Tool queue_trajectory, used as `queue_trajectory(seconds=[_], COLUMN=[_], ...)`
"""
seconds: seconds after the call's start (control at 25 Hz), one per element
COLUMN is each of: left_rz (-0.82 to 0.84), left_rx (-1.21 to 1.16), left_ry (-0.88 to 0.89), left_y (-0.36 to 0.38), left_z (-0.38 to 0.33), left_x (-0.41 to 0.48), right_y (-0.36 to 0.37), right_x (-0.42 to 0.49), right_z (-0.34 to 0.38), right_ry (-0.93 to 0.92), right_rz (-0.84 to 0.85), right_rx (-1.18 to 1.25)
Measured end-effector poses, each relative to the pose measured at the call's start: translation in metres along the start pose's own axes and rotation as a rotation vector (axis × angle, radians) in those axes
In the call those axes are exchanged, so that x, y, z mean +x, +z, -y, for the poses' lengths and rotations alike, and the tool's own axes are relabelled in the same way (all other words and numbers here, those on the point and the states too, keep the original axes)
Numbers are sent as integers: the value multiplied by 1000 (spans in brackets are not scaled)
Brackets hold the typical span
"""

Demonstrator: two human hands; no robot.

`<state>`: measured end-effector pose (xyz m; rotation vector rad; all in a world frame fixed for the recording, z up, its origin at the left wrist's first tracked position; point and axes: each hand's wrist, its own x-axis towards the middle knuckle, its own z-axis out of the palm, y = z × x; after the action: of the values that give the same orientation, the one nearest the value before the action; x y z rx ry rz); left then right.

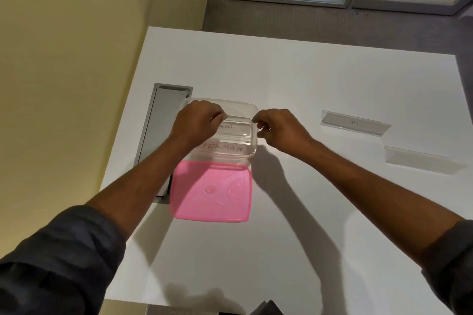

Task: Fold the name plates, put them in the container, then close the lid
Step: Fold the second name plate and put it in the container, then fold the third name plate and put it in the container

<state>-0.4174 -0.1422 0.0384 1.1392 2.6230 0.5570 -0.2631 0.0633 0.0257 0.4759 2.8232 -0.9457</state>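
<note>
A clear plastic container [252, 110] stands on the white table [307, 79]. Inside lie two folded name plates: one reading "PHANT" [236, 127] at the back and one reading "PERMAN" [225, 148] in front. My left hand [197, 120] is over the container's left side, its fingers pinched on the back name plate's left end. My right hand [279, 126] is at the container's right rim, its fingertips curled at that plate's right end. The pink lid [212, 192] lies flat on the table just in front of the container.
Two more name plates lie at the right: one with writing [355, 123] and a clear one [419, 160] nearer me. A grey cable hatch [161, 120] is set into the table left of the container. A yellow wall stands on the left.
</note>
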Motion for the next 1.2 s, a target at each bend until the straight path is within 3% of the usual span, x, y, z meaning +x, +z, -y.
queue_trajectory(seconds=[0.16, 0.32, 0.68, 0.96, 1.2], left_rz=[-196, -83, 215, 294, 312], left_rx=[-384, -561, -583, -503, -422], left_ry=[-132, -171, -188, -185, -74], left_y=[20, 68, 180, 252, 282], left_z=[-66, -132, -288, -379, -423], left_x=[-15, -28, -13, 18, 61], right_y=[-22, -42, -109, -130, -125], right_x=[-54, -104, -225, -285, -283], right_z=[-54, -124, -284, -385, -418], right_ry=[198, 367, 667, 933, 1070], right_rz=[-76, -131, -389, -568, -642], right_rx=[149, 239, 280, 513, 764])
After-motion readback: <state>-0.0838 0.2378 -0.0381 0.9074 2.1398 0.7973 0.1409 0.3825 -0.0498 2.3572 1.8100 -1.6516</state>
